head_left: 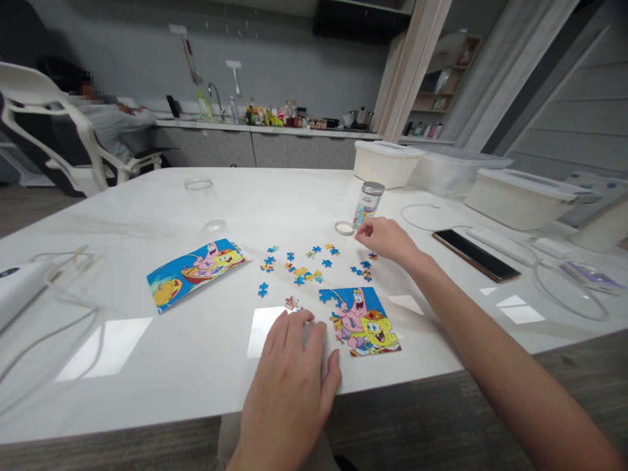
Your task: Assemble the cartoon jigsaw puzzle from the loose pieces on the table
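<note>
My left hand [289, 369] rests on the white table with its fingers spread, close to a pink puzzle piece [291, 302]. To its right lies a partly joined jigsaw puzzle [366, 322] with a pink starfish and a yellow sponge character. My right hand [387, 239] is reached out above the loose blue and yellow puzzle pieces [300, 271], its fingertips pinched together; whatever they hold is too small to make out. Just beyond those fingers stand a printed can [367, 206] with a silver top and a round lid [344, 228]. A picture card [196, 271] lies at left.
Along the right are a phone [475, 254], white cables and lidded storage boxes [387, 160]. A clear jar [199, 196] stands at the back left; a white device [19, 291] with cables sits at the left edge. Someone sits in a white chair [59, 104] beyond the table.
</note>
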### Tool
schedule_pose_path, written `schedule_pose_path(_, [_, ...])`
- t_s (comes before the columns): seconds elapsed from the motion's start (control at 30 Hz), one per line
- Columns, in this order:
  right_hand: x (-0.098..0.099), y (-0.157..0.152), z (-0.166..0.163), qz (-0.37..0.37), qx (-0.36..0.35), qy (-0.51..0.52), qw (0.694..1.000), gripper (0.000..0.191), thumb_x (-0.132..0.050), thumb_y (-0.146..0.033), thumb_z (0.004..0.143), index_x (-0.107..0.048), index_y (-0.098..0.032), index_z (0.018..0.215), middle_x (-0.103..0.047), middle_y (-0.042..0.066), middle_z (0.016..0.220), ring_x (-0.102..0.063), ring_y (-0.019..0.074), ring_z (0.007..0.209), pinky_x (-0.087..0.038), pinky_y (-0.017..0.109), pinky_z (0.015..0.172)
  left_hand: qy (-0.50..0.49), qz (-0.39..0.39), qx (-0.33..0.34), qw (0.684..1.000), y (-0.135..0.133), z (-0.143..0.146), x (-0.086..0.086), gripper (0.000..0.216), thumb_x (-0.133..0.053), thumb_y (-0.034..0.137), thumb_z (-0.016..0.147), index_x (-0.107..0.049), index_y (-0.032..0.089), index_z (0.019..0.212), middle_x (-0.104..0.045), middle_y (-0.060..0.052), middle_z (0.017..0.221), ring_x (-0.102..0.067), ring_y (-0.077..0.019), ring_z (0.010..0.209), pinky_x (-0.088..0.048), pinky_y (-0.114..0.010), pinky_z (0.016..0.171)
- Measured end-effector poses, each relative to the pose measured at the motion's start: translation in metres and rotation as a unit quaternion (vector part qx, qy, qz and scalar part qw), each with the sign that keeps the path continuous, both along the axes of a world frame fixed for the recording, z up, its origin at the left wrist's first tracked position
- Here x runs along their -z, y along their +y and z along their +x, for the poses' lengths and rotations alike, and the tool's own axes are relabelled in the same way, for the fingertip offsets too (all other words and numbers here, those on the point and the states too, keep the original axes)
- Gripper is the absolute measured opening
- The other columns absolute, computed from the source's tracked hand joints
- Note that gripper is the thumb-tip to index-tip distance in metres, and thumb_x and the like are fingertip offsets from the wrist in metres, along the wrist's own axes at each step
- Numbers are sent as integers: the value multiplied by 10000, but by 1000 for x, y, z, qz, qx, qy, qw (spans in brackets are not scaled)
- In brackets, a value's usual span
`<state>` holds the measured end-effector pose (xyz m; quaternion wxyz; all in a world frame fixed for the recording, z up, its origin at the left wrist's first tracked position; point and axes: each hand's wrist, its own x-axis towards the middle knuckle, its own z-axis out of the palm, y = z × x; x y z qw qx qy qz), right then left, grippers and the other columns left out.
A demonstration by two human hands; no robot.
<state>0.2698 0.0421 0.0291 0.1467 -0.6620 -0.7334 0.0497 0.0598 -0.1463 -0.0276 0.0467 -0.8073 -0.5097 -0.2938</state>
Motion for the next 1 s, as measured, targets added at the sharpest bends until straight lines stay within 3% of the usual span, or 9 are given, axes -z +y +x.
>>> schedule_pose_path(0.17, [6,3,2,-43,-40,-21,998,199,-571,-240,804,-730,-168,898,-735,88,978,-656,220,844,-444,282,708,1,-16,-1,1000,0,0,1,141,-458,237,912,-562,184,990,-614,-106,1047,-591,-269,997,-521,-494,883])
schedule_pose_path(0.33, [4,6,3,-58,-99,3,993,233,-567,-228,822,-741,-175,967,-736,74,999,-658,214,889,-464,278,775,13,-11,7,1000,1,-1,3,181,-453,226,911,-560,177,1049,-637,-116,1123,-603,-266,1090,-499,-511,983])
schedule_pose_path(0.47, [3,10,15,-32,-48,-35,998,307,-557,-130,790,-724,-206,1035,-729,64,1053,-655,217,946,-467,277,798,21,1,8,1000,2,-1,6,176,-448,233,919,-560,180,1044,-633,-133,1212,-578,-274,1184,-490,-516,1017])
schedule_pose_path(0.63, [2,12,28,-71,20,-95,993,322,-583,-120,751,-730,-193,1028,-720,105,1095,-649,265,1017,-472,297,775,27,22,7,999,2,0,5,164,-454,225,913,-560,169,1025,-606,-164,1270,-541,-299,1243,-498,-525,1009])
schedule_pose_path(0.8, [-4,10,33,-145,-28,-69,987,176,-664,-186,733,-760,-183,880,-760,72,915,-689,211,828,-486,257,683,12,13,-12,1000,1,1,4,160,-436,237,915,-552,182,1010,-646,-126,1123,-614,-269,1089,-480,-548,1011])
schedule_pose_path(1.0, [-6,12,36,-194,-67,-42,978,134,-683,-196,706,-756,-183,818,-757,65,876,-683,218,826,-500,276,685,12,2,-7,1000,1,0,6,183,-439,241,916,-554,177,1042,-640,-120,1130,-598,-265,1116,-461,-540,1036])
